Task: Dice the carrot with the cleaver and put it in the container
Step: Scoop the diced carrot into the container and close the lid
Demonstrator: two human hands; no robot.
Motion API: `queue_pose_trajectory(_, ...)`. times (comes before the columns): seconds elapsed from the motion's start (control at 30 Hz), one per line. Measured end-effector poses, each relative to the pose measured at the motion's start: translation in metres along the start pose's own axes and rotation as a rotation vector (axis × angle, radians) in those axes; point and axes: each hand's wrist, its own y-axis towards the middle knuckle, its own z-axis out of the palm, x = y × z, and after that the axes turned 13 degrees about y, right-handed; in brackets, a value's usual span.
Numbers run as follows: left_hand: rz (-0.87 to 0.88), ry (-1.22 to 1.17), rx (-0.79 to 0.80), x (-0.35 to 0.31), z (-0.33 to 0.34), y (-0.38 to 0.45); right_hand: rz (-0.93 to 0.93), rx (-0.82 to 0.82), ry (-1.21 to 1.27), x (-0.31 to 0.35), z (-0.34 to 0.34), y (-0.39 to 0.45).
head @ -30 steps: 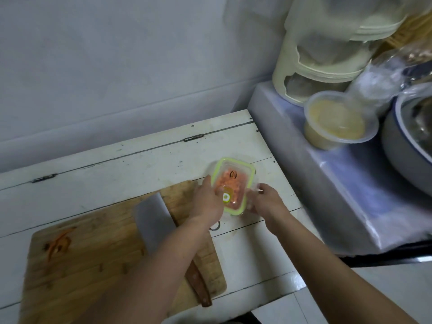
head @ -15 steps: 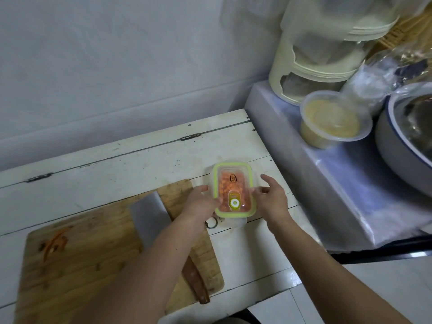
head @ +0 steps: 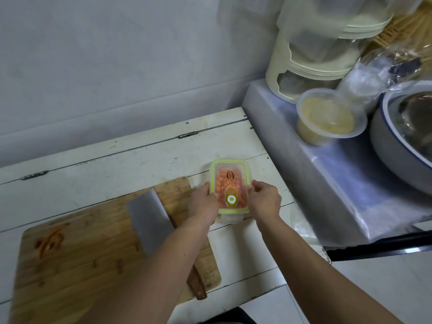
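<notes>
Head view: I look down at a white painted wooden worktop (head: 131, 164) set against a pale wall.
Container: a small clear rectangular container (head: 230, 187) with a lime-green rimmed lid stands on the worktop, just right of the cutting board.
Carrot: orange diced carrot (head: 221, 183) shows through the clear lid and fills the container.
Lid detail: a round green and white valve sits on the lid's near end, and a small dark oval mark on its far end.
My left hand: my left hand (head: 202, 202) grips the container's left side, thumb curled over the green rim.
My right hand: my right hand (head: 265, 198) holds the right side, fingers bent against the rim.
Cleaver: the cleaver (head: 150, 222) lies flat on the cutting board, its wide grey blade pointing away from me and its brown wooden handle toward me; my left forearm crosses over part of it.
Cutting board: a bamboo cutting board (head: 88, 253) covers the near left of the worktop, with a few orange carrot scraps (head: 50, 239) near its left end.
Right side: a raised grey ledge (head: 327, 183) carries a clear plastic tub (head: 329, 116) of pale yellow food, a cream tiered holder (head: 311, 59) and a white basin (head: 402, 141) with a blue rim.
</notes>
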Motion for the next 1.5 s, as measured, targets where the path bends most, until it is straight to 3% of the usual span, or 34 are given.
queue_pose_trajectory(0.13, -0.034, 0.002, 0.015, -0.002, -0.001, 0.002, -0.013, 0.025, -0.039, 0.001, -0.001, 0.001)
queue_pose_trajectory(0.3, -0.122, -0.176, 0.028, -0.007, -0.012, 0.006, 0.191, 0.118, 0.276, -0.001, -0.009, 0.016)
queue_pose_trajectory(0.5, -0.218, -0.271, 0.068, -0.007, -0.012, 0.013, 0.275, 0.317, 0.324, 0.004, -0.019, 0.028)
queue_pose_trajectory(0.73, -0.189, -0.260, 0.053, -0.008, -0.013, 0.012, 0.260, 0.319, 0.323, 0.003, -0.019, 0.035)
queue_pose_trajectory(1.13, -0.222, -0.354, 0.224, -0.003, -0.023, 0.019, 0.276, 0.289, 0.302, 0.007, -0.018, 0.032)
queue_pose_trajectory(1.3, -0.199, -0.358, 0.273, 0.003, -0.028, 0.022, 0.193, 0.281, 0.215, 0.002, -0.019, 0.030)
queue_pose_trajectory(1.5, -0.109, -0.305, 0.093, 0.003, -0.018, 0.016, 0.091, 0.216, 0.161, 0.007, -0.016, 0.024)
